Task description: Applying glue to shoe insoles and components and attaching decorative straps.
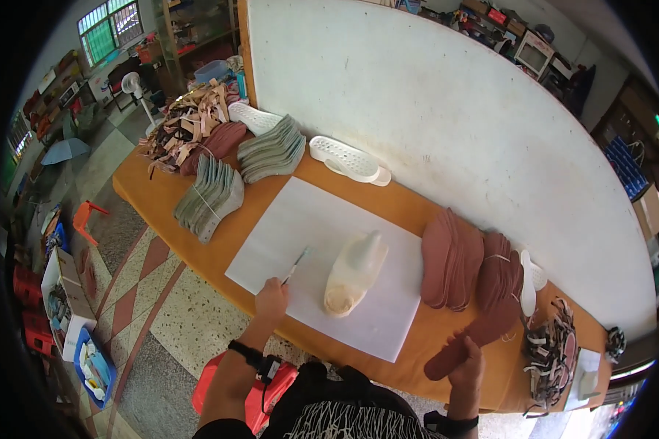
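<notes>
From the head camera, the work looks to be at the pick-up stage of gluing shoe insoles: the left hand (272,298) is closed around the handle of a thin brush (297,264), whose tip rests on the white paper sheet (307,219) just ahead of it, while the right hand (467,358) is clamped by thumb and fingers on the heel end of a reddish-brown insole (458,347), held flat over the orange table edge (146,197). Between the hands, nearer the left one, a squashed translucent glue bottle (354,272) lies on its side on the paper. Just beyond the right hand stand two fanned stacks of matching brown insoles (450,257), with a heap of straps (549,347) to its right. Well away past the left hand sit grey insole bundles (211,194) and a white perforated sole (348,159). My judgement is that the next move calls for bringing the held insole across onto the paper within reach of the brush, keeping it level
</notes>
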Tool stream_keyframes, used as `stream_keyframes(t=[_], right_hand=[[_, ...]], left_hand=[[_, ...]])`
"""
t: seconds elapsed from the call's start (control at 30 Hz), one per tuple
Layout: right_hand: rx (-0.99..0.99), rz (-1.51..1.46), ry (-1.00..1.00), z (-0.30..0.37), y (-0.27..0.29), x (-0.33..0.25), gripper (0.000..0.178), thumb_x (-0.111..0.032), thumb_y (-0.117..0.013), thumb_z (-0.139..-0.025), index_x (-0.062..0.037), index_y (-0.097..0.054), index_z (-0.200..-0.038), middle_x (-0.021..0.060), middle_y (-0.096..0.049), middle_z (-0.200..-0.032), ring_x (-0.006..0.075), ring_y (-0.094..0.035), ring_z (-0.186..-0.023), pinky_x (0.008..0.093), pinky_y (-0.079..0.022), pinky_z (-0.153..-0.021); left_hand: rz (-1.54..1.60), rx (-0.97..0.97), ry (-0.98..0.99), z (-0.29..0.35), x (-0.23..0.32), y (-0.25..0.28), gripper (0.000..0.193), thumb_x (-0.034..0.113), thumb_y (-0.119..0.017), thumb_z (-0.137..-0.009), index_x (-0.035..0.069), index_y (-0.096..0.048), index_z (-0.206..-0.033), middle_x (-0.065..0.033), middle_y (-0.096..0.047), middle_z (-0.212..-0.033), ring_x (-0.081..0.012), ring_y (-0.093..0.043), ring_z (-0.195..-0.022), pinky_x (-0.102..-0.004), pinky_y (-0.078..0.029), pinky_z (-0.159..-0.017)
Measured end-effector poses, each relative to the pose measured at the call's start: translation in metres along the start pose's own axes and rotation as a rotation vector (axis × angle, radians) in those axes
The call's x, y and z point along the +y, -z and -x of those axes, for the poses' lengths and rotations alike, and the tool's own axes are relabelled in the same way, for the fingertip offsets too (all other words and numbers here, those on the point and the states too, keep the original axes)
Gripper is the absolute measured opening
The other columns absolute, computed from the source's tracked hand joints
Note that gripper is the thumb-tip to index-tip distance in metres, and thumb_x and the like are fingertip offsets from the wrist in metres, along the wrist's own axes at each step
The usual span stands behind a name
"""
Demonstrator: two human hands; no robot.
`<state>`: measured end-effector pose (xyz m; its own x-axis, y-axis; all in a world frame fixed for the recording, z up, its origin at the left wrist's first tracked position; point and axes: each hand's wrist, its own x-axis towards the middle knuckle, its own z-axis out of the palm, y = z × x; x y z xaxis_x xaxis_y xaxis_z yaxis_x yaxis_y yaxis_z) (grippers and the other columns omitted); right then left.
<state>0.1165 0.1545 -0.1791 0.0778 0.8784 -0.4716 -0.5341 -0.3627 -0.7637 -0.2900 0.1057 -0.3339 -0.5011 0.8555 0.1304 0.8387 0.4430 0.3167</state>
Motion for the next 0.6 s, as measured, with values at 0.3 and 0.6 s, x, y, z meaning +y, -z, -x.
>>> stream_keyframes(t=[0.3, 0.6], right_hand=[[-0.026, 0.043, -0.048, 0.003, -0.009, 0.014, 0.026, -0.009, -0.046, -0.082, -0.0006, -0.045, -0.107, 0.0150, -0.055, -0.095, 0.0266, -0.056, -0.083, 0.0403, -0.047, -0.071], [-0.072, -0.018, -0.103, -0.008, 0.015, 0.009, 0.025, -0.010, -0.047, -0.082, 0.0000, -0.045, -0.105, 0.0147, -0.055, -0.095, 0.0264, -0.055, -0.082, 0.0400, -0.048, -0.070]], left_hand=[[0.473, 0.162, -0.170, 0.089, 0.021, 0.077, 0.024, 0.011, -0.057, -0.077, 0.008, -0.059, -0.101, -0.0125, -0.058, -0.078, -0.0312, -0.057, -0.072, -0.0405, -0.045, -0.059], [-0.021, -0.057, -0.210, 0.074, 0.079, 0.084, 0.029, 0.012, -0.050, -0.077, 0.014, -0.059, -0.104, -0.0088, -0.052, -0.078, -0.0266, -0.056, -0.068, -0.0372, -0.046, -0.057]])
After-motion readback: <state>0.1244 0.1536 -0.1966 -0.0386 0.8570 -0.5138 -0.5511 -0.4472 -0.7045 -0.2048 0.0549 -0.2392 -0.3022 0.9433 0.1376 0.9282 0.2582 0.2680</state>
